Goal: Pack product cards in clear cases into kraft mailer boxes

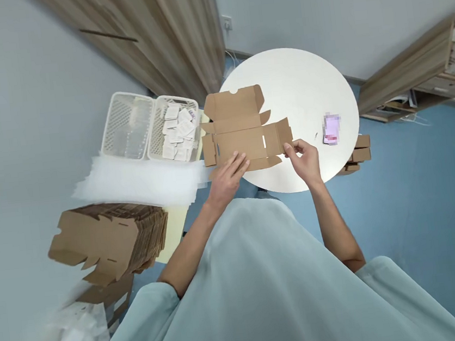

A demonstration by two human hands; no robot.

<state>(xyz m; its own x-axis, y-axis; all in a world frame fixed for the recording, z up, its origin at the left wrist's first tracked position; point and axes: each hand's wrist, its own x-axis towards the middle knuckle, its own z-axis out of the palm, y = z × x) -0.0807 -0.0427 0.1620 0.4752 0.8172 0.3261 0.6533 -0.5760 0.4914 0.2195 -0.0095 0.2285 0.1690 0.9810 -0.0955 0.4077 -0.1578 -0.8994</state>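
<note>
An unfolded brown cardboard box (241, 142) lies on the left part of the round white table (304, 85), its left side reaching past the table's edge. My left hand (228, 180) rests on the box's near part with fingers stretched out flat. At the other side, my right hand (305, 162) pinches the near corner of the right end flap between thumb and finger; that flap looks slightly raised. Narrow slots show near both ends of the middle panel.
A purple-pink phone-like item (332, 129) lies on the table's right. At the left are two white plastic baskets (127, 124), one holding small white packets (177, 132), white foam sheets (142, 183) and a stack of flat cardboard boxes (104, 242). Folded boxes (360, 150) sit beyond the table's right edge.
</note>
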